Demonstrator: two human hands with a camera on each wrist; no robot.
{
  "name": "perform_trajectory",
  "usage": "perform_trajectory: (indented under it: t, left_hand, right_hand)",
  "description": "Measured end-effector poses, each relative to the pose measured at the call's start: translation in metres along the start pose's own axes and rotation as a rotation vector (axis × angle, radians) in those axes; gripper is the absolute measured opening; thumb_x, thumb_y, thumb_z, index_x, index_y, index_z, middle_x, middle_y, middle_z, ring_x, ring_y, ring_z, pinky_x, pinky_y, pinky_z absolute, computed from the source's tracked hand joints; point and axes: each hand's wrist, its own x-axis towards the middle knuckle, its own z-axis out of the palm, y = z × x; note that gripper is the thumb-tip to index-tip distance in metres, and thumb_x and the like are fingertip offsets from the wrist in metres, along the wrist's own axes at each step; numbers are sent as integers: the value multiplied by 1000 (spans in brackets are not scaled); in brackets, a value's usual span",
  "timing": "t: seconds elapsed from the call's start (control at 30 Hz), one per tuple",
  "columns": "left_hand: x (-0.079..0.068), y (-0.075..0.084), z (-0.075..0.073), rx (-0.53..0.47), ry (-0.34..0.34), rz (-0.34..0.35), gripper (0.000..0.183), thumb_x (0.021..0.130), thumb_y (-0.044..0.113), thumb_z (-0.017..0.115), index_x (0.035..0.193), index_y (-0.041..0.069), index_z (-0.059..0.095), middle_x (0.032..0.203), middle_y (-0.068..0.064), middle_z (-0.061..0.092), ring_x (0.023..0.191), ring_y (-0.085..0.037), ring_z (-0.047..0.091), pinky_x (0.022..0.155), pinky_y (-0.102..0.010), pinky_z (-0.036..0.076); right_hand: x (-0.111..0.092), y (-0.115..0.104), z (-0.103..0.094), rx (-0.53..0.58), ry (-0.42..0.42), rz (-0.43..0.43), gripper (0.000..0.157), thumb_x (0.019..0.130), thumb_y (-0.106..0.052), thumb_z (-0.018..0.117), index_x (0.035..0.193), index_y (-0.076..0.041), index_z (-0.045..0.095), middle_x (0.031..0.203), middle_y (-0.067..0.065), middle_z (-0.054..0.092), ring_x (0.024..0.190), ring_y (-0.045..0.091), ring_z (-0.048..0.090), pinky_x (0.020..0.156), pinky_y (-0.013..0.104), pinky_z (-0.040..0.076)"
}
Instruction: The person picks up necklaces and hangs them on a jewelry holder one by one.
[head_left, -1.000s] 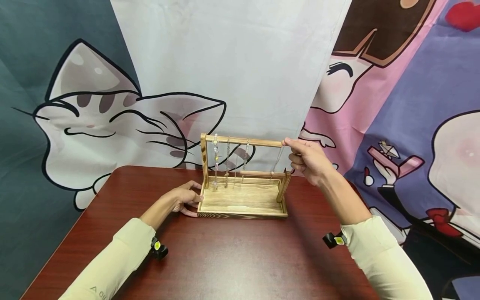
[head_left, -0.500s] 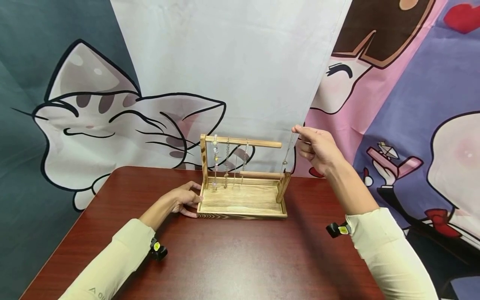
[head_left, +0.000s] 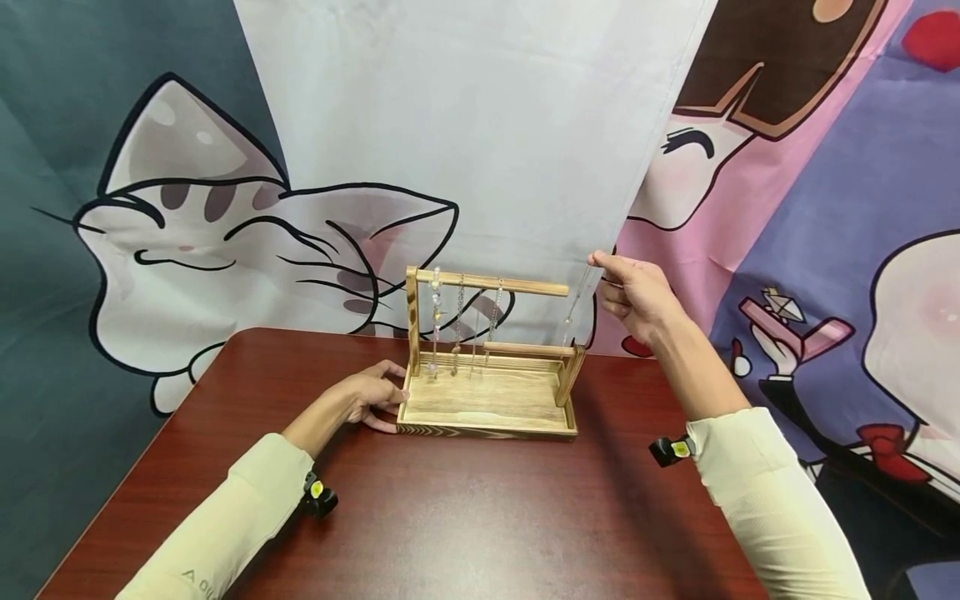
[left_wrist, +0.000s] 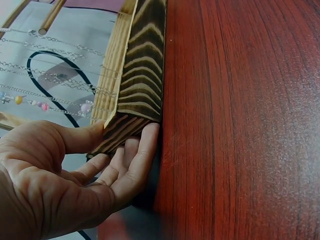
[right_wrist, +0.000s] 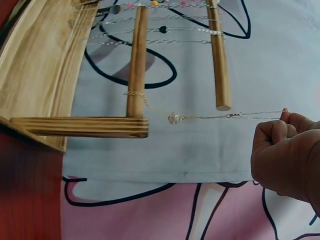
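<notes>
A wooden jewelry stand [head_left: 487, 398] with a shallow tray base sits on the table. In the head view my left hand [head_left: 371, 395] grips its left end; the left wrist view shows the thumb on the tray rim and fingers against the patterned outer side. Beyond the free right end of the upper bar [right_wrist: 220, 75], my right hand [head_left: 636, 293] pinches a fine chain necklace [right_wrist: 174, 118] between thumb and forefinger. The necklace has a small round pendant. Its lower end loops at the lower bar [right_wrist: 137, 65], which the right wrist view shows near the stand's right post.
Several other necklaces hang from the upper bar, among them a colourful beaded one [head_left: 437, 312] at the left. The stand rests on a dark red wooden table [head_left: 480, 508]. A cloth backdrop [head_left: 525, 125] with cartoon figures hangs close behind.
My right hand has pulled the necklace rightward and slightly up, off the upper bar's end, then stayed nearly still. The left hand keeps its grip on the stand.
</notes>
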Motion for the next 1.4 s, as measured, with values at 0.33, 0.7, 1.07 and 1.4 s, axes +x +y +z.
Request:
perform_trajectory:
  t: [0.33,0.7,1.07,1.4]
  left_hand:
    - [-1,-1,1,4,3,-1,57,112,1,60,161,6,31,112,-19,70,100,-29,73,79,-50,74]
    - [-1,0,1,8,-1,0,56,112,1,60,161,6,32,112,-20,69,102,-29,73,80,-50,74]
    - [1,1,1,8,-3,2,56,112,1,60,161,6,32,111,-18,71,101,-28,74,80,-50,74]
    - [-1,1,0,10,-4,12,57,112,1,60,161,6,32,112,-19,72,101,-28,74,82,-52,73]
  right_hand:
    - [10,19,-1,-63,26,76,33,118,-20,60,91,-19,80,56,-13,34,56,6,16,56,22,10]
    - [13,32,7,-77,6,89,32,118,-16,60,94,-15,80,57,-14,34,52,3,21,51,18,15]
    - [18,32,11,-117,42,103,32,117,-19,63,91,-17,82,71,-12,46,49,1,28,46,15,23]
    - [17,30,23,-165,33,86,30,116,-20,66,91,-18,83,79,-10,61,48,0,28,46,15,22]
